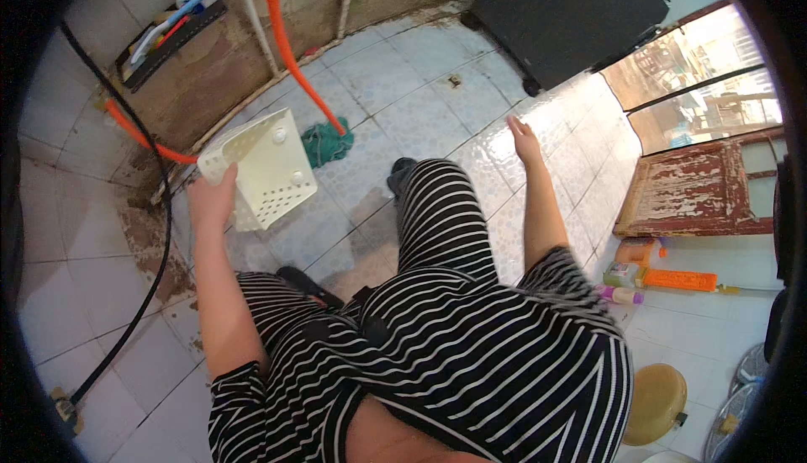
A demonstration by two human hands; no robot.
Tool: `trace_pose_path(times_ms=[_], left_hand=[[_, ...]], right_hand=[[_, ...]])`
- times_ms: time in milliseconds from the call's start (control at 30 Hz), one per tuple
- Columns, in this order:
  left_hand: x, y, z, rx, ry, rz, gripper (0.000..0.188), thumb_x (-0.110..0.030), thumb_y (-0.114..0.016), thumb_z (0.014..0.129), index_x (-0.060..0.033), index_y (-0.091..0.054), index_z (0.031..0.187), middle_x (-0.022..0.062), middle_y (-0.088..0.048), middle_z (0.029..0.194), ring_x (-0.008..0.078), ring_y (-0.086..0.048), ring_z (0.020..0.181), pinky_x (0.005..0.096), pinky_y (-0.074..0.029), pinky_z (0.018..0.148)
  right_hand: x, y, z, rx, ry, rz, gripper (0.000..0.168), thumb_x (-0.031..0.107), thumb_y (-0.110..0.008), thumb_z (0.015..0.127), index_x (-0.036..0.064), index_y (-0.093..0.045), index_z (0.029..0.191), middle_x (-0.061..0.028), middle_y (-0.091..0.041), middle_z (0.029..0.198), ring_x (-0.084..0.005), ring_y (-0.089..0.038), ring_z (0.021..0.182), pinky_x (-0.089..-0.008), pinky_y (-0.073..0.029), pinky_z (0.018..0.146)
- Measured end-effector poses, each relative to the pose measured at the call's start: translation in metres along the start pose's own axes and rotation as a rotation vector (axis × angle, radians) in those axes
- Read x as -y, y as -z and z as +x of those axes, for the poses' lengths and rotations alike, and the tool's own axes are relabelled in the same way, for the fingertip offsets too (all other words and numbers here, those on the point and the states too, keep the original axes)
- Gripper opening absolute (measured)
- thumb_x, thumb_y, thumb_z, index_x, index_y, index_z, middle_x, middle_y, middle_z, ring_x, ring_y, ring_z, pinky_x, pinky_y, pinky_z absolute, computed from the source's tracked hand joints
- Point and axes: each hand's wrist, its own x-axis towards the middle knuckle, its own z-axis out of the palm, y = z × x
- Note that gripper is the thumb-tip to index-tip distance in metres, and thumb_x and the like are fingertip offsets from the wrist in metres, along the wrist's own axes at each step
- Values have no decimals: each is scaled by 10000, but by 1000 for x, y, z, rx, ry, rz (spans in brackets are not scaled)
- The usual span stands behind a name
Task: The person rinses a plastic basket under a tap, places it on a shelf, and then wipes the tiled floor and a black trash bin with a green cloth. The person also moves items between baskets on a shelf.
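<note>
My left hand [212, 203] grips a cream plastic basket [252, 163] by its near-left edge, with the thumb over the rim. The basket is tilted with its mouth towards me, and rows of holes run through its walls. Two round white knobs show on its inner wall. Just past the basket, a wet-looking green cloth [328, 141] lies on the tiled floor [416, 116], touched by the end of an orange hose [296, 69]. Out to the right, my right hand [524, 140] is held above the floor with fingers extended and nothing in it.
A black box-shaped appliance [567, 15] stands at the far right, near a bright doorway and a worn wooden door [687, 185]. A black cable [165, 210] hangs down the left side. Bottles [621, 294] stand to the right. A wall shelf [170, 40] holds brushes.
</note>
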Motion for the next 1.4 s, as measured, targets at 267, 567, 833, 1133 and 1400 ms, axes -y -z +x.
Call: trace_pose_path(times_ms=[267, 567, 833, 1133, 1400], left_hand=[[-3, -19, 7, -42, -54, 6, 642, -556, -654, 753, 14, -685, 1049, 262, -631, 1107, 374, -585, 1072, 439, -436, 943], [-11, -13, -9, -85, -136, -93, 652, -538, -683, 754, 57, -670, 1020, 263, -650, 1067, 376, -620, 1020, 427, -463, 895], [-10, -8, -10, 210, 17, -908, 516, -482, -592, 861, -12, -607, 1074, 43, -583, 885, 182, -550, 815, 399, -525, 805], [-26, -19, -35, 486, -326, -1246, 403, -385, -506, 954, -52, -538, 1180, -18, -498, 861, 99, -498, 835, 371, -501, 881], [4, 7, -32, 165, -140, -962, 312, -209, -384, 972, -89, -609, 1151, -40, -355, 690, 80, -369, 608, 292, -453, 662]], right_hand=[[180, 40, -124, 726, 166, 1699, 1020, 794, -197, 849, -23, -294, 1451, -262, -249, 1506, -412, -303, 1372, -510, -319, 1087], [198, 57, -148, 979, 525, 1593, 1021, 772, -292, 858, -56, -253, 1454, -309, -222, 1495, -440, -317, 1356, -509, -302, 1095], [217, 1, -147, 203, 317, 269, 863, 520, -727, 762, 5, -431, 1388, -256, -446, 1395, -345, -435, 1305, -402, -345, 1077], [383, -22, -191, 148, 677, 22, 480, 416, -642, 851, 127, -590, 1231, -199, -670, 968, -352, -658, 885, -427, -511, 773], [273, 131, -129, 172, 472, 1681, 363, 240, -472, 991, -28, -498, 1233, -191, -600, 1192, -293, -638, 1026, -406, -549, 850]])
